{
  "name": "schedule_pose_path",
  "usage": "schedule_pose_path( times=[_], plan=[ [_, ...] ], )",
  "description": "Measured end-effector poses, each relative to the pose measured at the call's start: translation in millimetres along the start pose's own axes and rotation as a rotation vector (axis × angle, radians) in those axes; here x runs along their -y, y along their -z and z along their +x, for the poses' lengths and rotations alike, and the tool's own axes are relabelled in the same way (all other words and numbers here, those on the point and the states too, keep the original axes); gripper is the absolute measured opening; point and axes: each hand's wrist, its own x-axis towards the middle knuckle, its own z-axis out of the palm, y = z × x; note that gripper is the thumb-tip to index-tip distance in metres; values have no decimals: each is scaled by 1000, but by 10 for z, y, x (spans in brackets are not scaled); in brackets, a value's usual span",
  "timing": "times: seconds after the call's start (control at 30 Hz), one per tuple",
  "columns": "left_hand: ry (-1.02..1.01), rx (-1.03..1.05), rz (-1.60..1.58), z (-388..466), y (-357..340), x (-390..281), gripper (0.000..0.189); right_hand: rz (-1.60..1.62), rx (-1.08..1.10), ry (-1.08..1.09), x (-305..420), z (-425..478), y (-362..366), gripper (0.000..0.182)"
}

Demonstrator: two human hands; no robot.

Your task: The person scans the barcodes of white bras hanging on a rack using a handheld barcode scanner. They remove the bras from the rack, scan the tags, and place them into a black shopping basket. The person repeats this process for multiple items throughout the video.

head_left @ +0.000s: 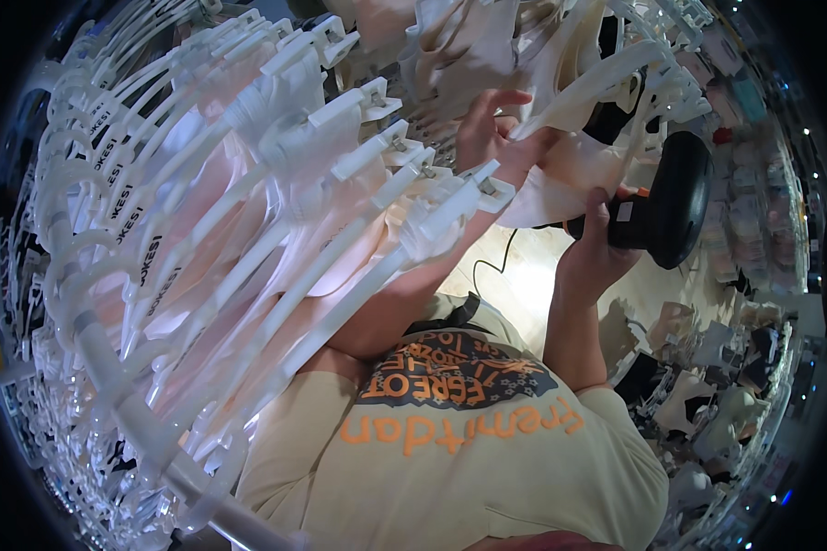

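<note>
My left hand [499,134] reaches up past the hangers and grips pale cloth between thumb and fingers, its index finger sticking out. The pale garment [582,162] hangs down and spreads between my two hands. To the right, my right hand [596,241] is wrapped around the handle of a black handheld device [679,200] with a wide rounded head and an orange part. The head faces away from my palm, to the right of the garment. A thin dark cord [503,262] hangs below, seemingly from the device.
On the left, many white plastic clip hangers [365,103] with pale garments crowd a metal rail [110,365], close to my left arm. More hanging garments [468,41] are at the top. Racks of small garments [703,406] line the right. Light floor [524,275] shows below my hands.
</note>
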Motion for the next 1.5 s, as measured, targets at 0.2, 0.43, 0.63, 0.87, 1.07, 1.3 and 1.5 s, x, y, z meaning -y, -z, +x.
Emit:
schedule_pose_path(
  times=[0.2,0.43,0.63,0.87,1.07,1.3,1.5],
  plan=[
    [-161,121,556,213,98,343,28,42,8,-29,29,-20,17,30],
    [44,-132,-475,336,-1,351,23,85,54,-40,58,-69,-38,30],
    [111,-207,-473,251,-40,153,12,71,71,14,40,-72,-35,27],
    [119,-202,-474,242,-43,109,8,153,86,-35,51,-82,-29,24],
    [47,-118,-543,171,-50,207,21,167,93,-72,87,-112,-65,23],
    [-217,141,-121,-147,47,212,53,123,117,-62,82,-72,-77,21],
    [-307,449,224,-383,251,231,120,22,138,-44,82,-52,-22,17]
  ],
)
